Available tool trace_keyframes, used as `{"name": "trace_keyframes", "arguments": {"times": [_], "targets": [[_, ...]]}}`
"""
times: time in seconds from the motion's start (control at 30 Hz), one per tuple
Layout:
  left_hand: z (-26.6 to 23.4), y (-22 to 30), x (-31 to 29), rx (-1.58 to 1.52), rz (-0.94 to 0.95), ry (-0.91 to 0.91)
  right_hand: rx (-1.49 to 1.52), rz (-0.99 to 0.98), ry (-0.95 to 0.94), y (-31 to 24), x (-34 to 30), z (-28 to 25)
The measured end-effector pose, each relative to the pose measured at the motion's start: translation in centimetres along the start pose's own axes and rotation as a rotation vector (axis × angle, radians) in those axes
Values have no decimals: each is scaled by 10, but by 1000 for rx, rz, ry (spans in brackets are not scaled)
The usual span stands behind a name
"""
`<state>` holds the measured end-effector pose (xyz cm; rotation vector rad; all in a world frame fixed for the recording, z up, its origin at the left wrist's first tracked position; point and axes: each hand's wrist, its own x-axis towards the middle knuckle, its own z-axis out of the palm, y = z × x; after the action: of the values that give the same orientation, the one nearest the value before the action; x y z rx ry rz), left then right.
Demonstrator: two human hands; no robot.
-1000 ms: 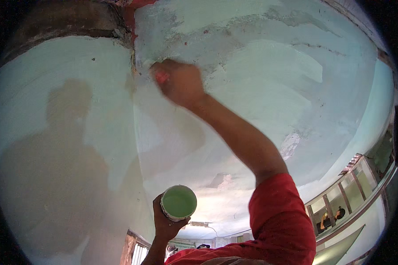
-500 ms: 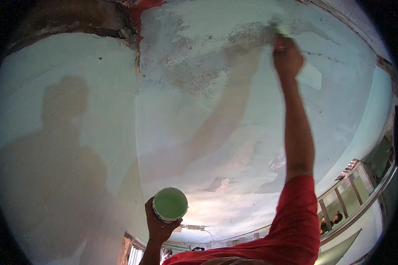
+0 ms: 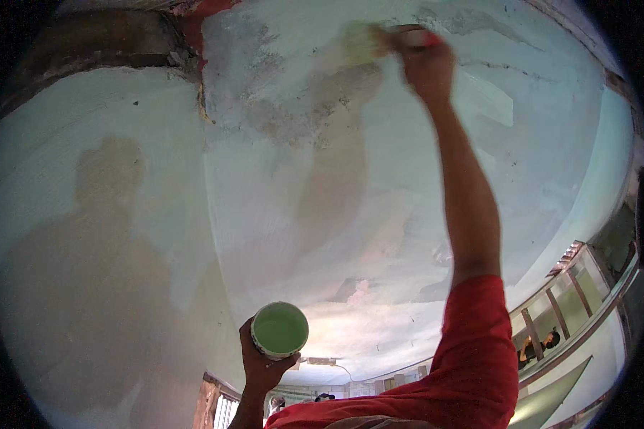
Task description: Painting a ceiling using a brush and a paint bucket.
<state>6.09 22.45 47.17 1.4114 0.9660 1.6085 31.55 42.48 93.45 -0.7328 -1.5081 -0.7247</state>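
Observation:
My right hand (image 3: 429,68) is raised high and closed around the handle of a paintbrush (image 3: 372,43), whose bristle end is smeared by motion against the upper wall. Around that spot the pale green wall (image 3: 279,186) shows grey, rough, stained patches. Low in the view, my left hand (image 3: 265,368) grips a small round tub of light green paint (image 3: 280,329) from its side and underneath. The tub is tilted so that its open top and the paint inside face me.
A dark brown arched recess (image 3: 100,53) with a broken edge lies at the upper left, beside a red strip (image 3: 193,36). At lower right runs a barred wooden frame (image 3: 557,314), with a person (image 3: 540,347) behind it. A wooden window frame (image 3: 209,400) stands at lower left.
My right hand has swept the paintbrush leftward along the upper wall. The left hand with the tub has shifted only slightly in the view.

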Motion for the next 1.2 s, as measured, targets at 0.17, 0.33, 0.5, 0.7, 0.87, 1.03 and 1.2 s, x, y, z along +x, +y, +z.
{"name": "trace_keyframes", "arguments": {"times": [0.17, 0.33, 0.5, 0.7, 0.87, 1.03, 1.2], "targets": [[-7, -3, -7, 45, -29, 88, -658, 9, 284, 66, 65, -74], [-3, -1, -5, 20, -25, 101, -745, 32, -32, 15, 11, 4], [15, 2, 1, 42, -12, 30, -176, -360, -271, -88, -95, 91], [22, -4, -7, -3, -6, 4, 161, -15, -260, -65, -82, 55], [6, -8, -11, 12, -27, 54, -67, 110, 125, 62, 1, -64], [0, 4, -11, -2, -35, 112, -729, -79, 404, 83, 17, -105], [8, 7, 2, 101, 15, 85, -637, -125, -76, 17, -69, 5]]}}
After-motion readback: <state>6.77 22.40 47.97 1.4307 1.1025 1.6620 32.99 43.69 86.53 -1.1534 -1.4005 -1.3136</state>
